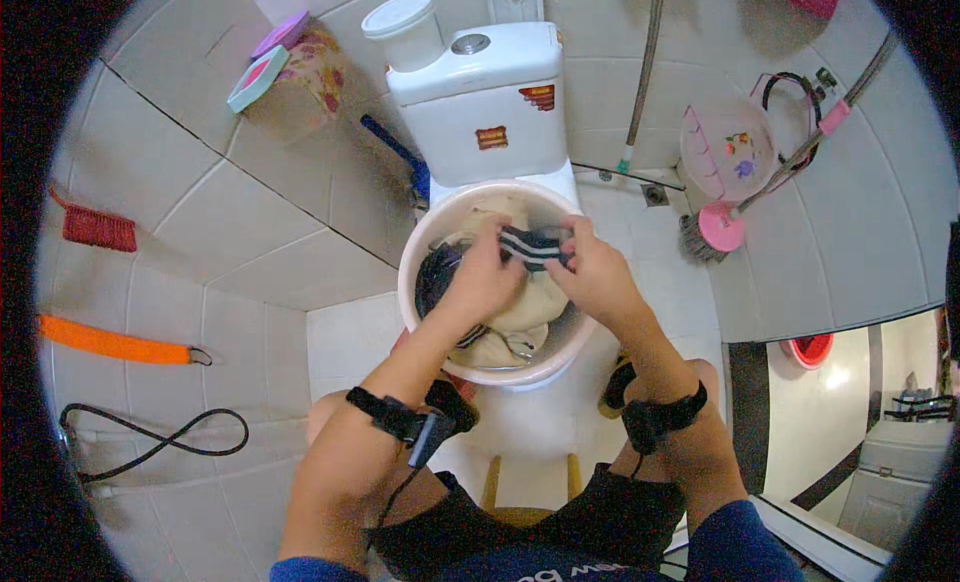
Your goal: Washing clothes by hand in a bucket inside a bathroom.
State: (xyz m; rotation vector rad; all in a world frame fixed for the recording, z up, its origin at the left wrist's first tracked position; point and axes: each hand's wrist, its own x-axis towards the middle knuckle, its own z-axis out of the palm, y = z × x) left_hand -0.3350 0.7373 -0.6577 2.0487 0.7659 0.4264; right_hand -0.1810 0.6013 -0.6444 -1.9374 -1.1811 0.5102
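Observation:
A pale pink round basin stands in front of the toilet, filled with wet-looking clothes. Between my hands stretches a dark striped ribbed band with white lines, part of a garment. My left hand grips its left end with fingers closed. At the other end, my right hand pinches it between thumb and fingers. Below them lies beige clothing. Dark cloth bunches at the basin's left side. How the band joins the rest of the garment is hidden.
Behind the basin is the white toilet, with a lidded white bucket on its tank. A pink-headed brush leans at the right. A red brush, an orange strap and a black hose loop hang on the left wall.

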